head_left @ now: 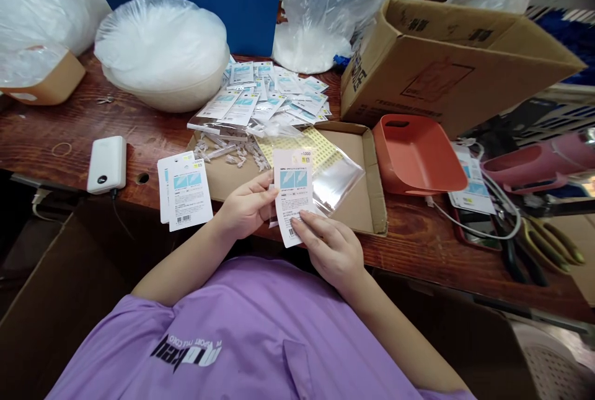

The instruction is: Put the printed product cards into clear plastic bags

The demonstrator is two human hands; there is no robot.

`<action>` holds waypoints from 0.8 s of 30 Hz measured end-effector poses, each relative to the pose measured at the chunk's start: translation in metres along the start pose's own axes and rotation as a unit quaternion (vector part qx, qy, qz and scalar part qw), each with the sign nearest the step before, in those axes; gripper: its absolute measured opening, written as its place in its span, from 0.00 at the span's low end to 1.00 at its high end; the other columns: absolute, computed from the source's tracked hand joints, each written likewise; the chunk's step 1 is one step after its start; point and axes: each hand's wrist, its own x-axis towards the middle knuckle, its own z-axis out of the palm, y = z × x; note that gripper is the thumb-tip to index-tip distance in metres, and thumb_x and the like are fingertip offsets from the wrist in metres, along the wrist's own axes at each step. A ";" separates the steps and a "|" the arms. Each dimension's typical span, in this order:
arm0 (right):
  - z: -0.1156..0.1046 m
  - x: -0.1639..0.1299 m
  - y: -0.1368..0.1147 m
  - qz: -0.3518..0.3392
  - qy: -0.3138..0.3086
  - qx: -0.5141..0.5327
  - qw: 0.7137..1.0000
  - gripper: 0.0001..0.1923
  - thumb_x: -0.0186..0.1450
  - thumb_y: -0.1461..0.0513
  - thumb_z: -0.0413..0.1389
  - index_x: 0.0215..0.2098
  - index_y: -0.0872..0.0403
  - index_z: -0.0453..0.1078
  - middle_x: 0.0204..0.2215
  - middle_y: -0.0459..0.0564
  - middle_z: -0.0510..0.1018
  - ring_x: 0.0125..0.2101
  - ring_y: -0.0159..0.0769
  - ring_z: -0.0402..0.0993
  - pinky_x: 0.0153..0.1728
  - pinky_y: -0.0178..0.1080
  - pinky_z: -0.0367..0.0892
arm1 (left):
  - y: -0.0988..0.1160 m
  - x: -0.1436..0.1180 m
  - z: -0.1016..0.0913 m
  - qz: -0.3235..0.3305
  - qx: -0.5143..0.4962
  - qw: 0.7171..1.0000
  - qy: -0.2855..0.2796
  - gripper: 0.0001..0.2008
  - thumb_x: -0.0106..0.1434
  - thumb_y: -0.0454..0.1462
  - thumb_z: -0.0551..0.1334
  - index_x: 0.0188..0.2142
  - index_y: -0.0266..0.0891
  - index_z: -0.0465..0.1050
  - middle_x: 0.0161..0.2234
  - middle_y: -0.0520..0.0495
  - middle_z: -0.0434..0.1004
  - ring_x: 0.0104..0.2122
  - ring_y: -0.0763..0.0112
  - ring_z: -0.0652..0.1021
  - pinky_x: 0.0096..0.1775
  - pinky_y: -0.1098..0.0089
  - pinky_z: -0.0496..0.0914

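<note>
Both hands pinched one printed card (294, 196) above the near edge of the tabletop (74, 130): the left hand (247, 206) gripped its left edge between thumb and fingers, while the right hand (331, 248) held its lower right corner with the fingertips. The card stood roughly upright to the camera, long axis running away from the person, its lower end nearest the right hand. A clear plastic sleeve (335, 182) lay just behind the card, touching it and slanting off to its right. Left of the card a small stack of matching cards (185, 191) rested at the tabletop's edge, a white power bank (107, 164) farther left. Behind the card sat a shallow cardboard tray (367, 198) holding a yellow sticker sheet (310, 141) and small clear pieces (229, 151); an orange plastic bin (418, 155) stood to its right. Beyond lay a heap of packed sleeves (272, 93), a bagged white bowl (162, 53) and an open carton (446, 59).
</note>
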 end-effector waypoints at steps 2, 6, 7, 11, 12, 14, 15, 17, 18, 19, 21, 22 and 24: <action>0.001 0.003 0.001 0.007 -0.004 0.010 1.000 0.26 0.64 0.70 0.53 0.59 0.48 0.63 0.43 0.52 0.78 0.41 0.36 0.77 0.42 0.37 0.73 | 0.001 -0.001 -0.003 0.014 -0.004 1.000 0.005 0.16 0.58 0.34 0.62 0.47 0.39 0.71 0.41 0.45 0.80 0.42 0.64 0.79 0.43 0.66 0.72; 0.001 0.007 0.003 0.015 -0.015 0.015 1.000 0.28 0.64 0.71 0.52 0.60 0.47 0.61 0.42 0.52 0.79 0.40 0.35 0.77 0.40 0.37 0.73 | -0.003 0.002 -0.013 0.043 0.002 0.999 0.018 0.17 0.59 0.37 0.62 0.48 0.39 0.71 0.41 0.45 0.79 0.40 0.65 0.79 0.42 0.65 0.73; 0.001 0.008 0.003 0.017 -0.017 0.017 1.000 0.29 0.64 0.72 0.53 0.60 0.47 0.60 0.42 0.52 0.78 0.40 0.36 0.77 0.39 0.37 0.73 | -0.005 0.003 -0.015 0.051 0.008 0.998 0.018 0.18 0.59 0.39 0.62 0.49 0.40 0.70 0.41 0.45 0.79 0.41 0.64 0.79 0.42 0.65 0.73; 0.005 0.010 -0.001 0.014 -0.025 0.026 0.999 0.33 0.62 0.73 0.54 0.62 0.48 0.57 0.43 0.54 0.78 0.39 0.36 0.77 0.38 0.38 0.72 | -0.012 0.010 -0.017 0.083 0.060 0.994 0.032 0.23 0.56 0.40 0.66 0.51 0.40 0.69 0.43 0.45 0.79 0.42 0.64 0.79 0.45 0.65 0.72; 0.006 0.011 -0.002 0.010 -0.028 0.026 0.999 0.33 0.62 0.73 0.54 0.63 0.48 0.56 0.43 0.53 0.78 0.38 0.36 0.77 0.38 0.37 0.72 | -0.013 0.011 -0.017 0.087 0.071 0.993 0.043 0.23 0.55 0.39 0.67 0.50 0.40 0.70 0.43 0.45 0.79 0.44 0.63 0.78 0.46 0.65 0.71; 0.007 0.012 -0.003 0.001 -0.035 0.018 0.999 0.31 0.63 0.72 0.53 0.63 0.49 0.56 0.43 0.53 0.79 0.37 0.35 0.77 0.38 0.37 0.72 | -0.013 0.012 -0.017 0.090 0.085 0.990 0.066 0.21 0.52 0.36 0.69 0.47 0.38 0.71 0.44 0.44 0.79 0.46 0.62 0.77 0.49 0.64 0.70; 0.008 0.013 -0.004 -0.005 -0.037 0.011 0.999 0.31 0.63 0.72 0.53 0.63 0.49 0.57 0.43 0.54 0.79 0.37 0.36 0.77 0.38 0.37 0.72 | -0.013 0.012 -0.017 0.088 0.091 0.989 0.072 0.20 0.52 0.36 0.69 0.45 0.38 0.72 0.44 0.44 0.79 0.47 0.61 0.77 0.50 0.63 0.70; 0.010 0.017 -0.002 -0.015 -0.043 -0.015 0.999 0.28 0.64 0.71 0.52 0.62 0.51 0.59 0.44 0.54 0.79 0.37 0.37 0.76 0.38 0.38 0.72 | -0.012 0.011 -0.018 0.079 0.098 0.990 0.071 0.20 0.52 0.36 0.69 0.45 0.37 0.72 0.43 0.43 0.79 0.47 0.60 0.76 0.51 0.62 0.69; 0.011 0.019 -0.001 -0.017 -0.048 -0.030 0.998 0.27 0.64 0.71 0.52 0.61 0.51 0.60 0.44 0.54 0.79 0.37 0.37 0.76 0.38 0.38 0.71 | -0.012 0.009 -0.018 0.074 0.100 0.990 0.063 0.20 0.52 0.36 0.69 0.45 0.37 0.72 0.43 0.43 0.79 0.47 0.60 0.77 0.51 0.62 0.69; 0.012 0.023 0.001 -0.015 -0.053 -0.048 0.997 0.26 0.64 0.71 0.52 0.60 0.52 0.61 0.44 0.53 0.79 0.38 0.37 0.76 0.39 0.38 0.71 | -0.012 0.007 -0.019 0.066 0.103 0.991 0.053 0.21 0.52 0.37 0.69 0.46 0.37 0.72 0.43 0.42 0.79 0.46 0.60 0.77 0.50 0.62 0.69; 0.016 0.031 0.006 -0.006 -0.067 -0.077 0.995 0.23 0.65 0.70 0.51 0.58 0.52 0.64 0.45 0.53 0.78 0.39 0.38 0.76 0.40 0.39 0.71 | -0.012 0.001 -0.020 0.038 0.111 0.992 0.039 0.23 0.52 0.37 0.69 0.48 0.38 0.72 0.43 0.43 0.79 0.43 0.63 0.78 0.46 0.65 0.70; 0.018 0.036 0.009 0.001 -0.076 -0.084 0.994 0.21 0.66 0.69 0.50 0.57 0.53 0.65 0.46 0.54 0.78 0.40 0.38 0.76 0.40 0.39 0.71 | -0.012 -0.003 -0.021 0.021 0.113 0.993 0.037 0.24 0.52 0.37 0.69 0.49 0.39 0.71 0.44 0.43 0.79 0.42 0.64 0.78 0.45 0.67 0.71; 0.021 0.046 0.013 0.010 -0.096 -0.067 0.993 0.19 0.67 0.66 0.49 0.57 0.56 0.65 0.48 0.57 0.77 0.42 0.40 0.76 0.43 0.41 0.72 | -0.012 -0.011 -0.023 -0.015 0.106 0.993 0.043 0.24 0.54 0.37 0.69 0.51 0.43 0.70 0.45 0.45 0.78 0.41 0.67 0.79 0.42 0.69 0.71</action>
